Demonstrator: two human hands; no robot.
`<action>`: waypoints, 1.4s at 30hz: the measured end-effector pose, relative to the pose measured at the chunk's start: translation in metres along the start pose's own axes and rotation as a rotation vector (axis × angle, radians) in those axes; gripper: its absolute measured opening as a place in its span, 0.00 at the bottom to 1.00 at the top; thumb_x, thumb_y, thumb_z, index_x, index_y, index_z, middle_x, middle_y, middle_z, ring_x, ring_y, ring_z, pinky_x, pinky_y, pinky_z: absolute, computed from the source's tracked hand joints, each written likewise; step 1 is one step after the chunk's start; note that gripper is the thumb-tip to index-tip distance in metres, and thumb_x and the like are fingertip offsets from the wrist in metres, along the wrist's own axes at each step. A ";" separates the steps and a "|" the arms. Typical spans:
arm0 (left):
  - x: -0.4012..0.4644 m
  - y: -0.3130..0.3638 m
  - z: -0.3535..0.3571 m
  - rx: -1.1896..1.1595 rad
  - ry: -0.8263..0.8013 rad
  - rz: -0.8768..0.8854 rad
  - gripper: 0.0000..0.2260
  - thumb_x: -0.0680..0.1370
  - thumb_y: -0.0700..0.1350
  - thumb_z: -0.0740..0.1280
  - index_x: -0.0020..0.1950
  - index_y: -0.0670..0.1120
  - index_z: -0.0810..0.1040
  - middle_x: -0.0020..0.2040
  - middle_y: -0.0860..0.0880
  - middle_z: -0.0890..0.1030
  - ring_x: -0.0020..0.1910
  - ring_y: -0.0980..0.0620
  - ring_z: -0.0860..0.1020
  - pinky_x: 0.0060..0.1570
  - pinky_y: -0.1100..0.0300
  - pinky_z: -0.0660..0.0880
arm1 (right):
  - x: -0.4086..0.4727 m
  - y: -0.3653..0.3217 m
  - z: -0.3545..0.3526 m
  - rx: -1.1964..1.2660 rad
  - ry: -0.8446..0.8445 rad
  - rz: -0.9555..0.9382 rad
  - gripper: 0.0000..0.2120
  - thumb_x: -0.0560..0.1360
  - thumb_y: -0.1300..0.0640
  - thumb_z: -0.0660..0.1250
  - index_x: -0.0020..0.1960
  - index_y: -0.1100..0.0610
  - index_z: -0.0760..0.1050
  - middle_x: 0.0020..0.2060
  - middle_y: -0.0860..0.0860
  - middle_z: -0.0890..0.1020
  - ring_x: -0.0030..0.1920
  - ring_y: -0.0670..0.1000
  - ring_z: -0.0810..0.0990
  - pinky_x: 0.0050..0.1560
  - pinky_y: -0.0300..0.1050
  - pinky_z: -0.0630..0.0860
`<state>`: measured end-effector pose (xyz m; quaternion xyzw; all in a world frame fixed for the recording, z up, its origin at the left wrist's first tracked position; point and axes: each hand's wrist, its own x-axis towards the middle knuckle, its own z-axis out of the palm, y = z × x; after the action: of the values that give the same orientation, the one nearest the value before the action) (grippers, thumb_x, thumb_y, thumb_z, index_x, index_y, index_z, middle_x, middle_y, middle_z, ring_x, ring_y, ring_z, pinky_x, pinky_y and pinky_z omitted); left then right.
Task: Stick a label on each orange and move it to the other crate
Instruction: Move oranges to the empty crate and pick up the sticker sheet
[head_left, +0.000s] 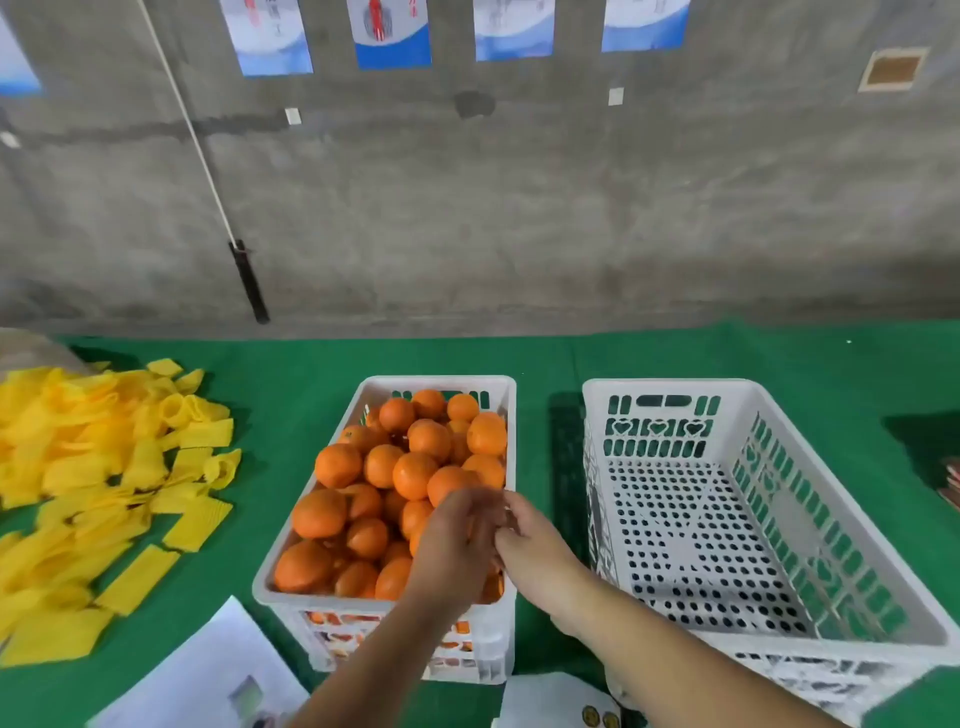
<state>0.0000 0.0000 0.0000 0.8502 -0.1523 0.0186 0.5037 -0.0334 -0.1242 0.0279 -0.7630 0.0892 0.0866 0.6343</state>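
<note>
Round, bright orange fruits (415, 475) are sitting heaped in the white perforated plastic crate on the left (498, 387), filling it to the rim, skins glossy and label-free as far as I can see. The left hand (457, 540) and right hand (530, 535) are meeting just above the pile's near right corner, fingers curling together, likely working a sticker; whether they're pinching anything I can't tell through the blur. The empty white slotted crate on the right (779, 415) is waiting alongside on the green cloth (291, 374).
</note>
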 end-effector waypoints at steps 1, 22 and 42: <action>0.016 -0.008 0.001 0.154 0.031 0.026 0.13 0.85 0.43 0.64 0.68 0.52 0.79 0.67 0.51 0.80 0.64 0.55 0.78 0.60 0.59 0.78 | 0.011 0.000 0.002 -0.023 0.023 0.007 0.23 0.86 0.61 0.56 0.78 0.46 0.66 0.71 0.48 0.76 0.72 0.51 0.75 0.74 0.51 0.72; 0.025 -0.012 0.038 0.194 0.151 -0.098 0.30 0.77 0.50 0.78 0.77 0.52 0.72 0.69 0.49 0.76 0.67 0.46 0.74 0.68 0.48 0.74 | 0.036 0.033 -0.020 0.282 0.140 0.029 0.23 0.85 0.64 0.55 0.74 0.45 0.73 0.66 0.46 0.81 0.64 0.46 0.81 0.69 0.49 0.78; -0.104 -0.035 0.107 -0.172 -0.061 -0.167 0.28 0.79 0.60 0.69 0.77 0.60 0.65 0.71 0.66 0.70 0.69 0.61 0.74 0.64 0.65 0.74 | -0.073 0.149 -0.031 -0.292 0.336 -0.194 0.21 0.84 0.63 0.59 0.76 0.51 0.68 0.67 0.47 0.75 0.65 0.43 0.76 0.67 0.40 0.73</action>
<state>-0.1027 -0.0518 -0.1015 0.8138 -0.0973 -0.0622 0.5696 -0.1402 -0.1794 -0.0901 -0.8554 0.1065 -0.0910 0.4986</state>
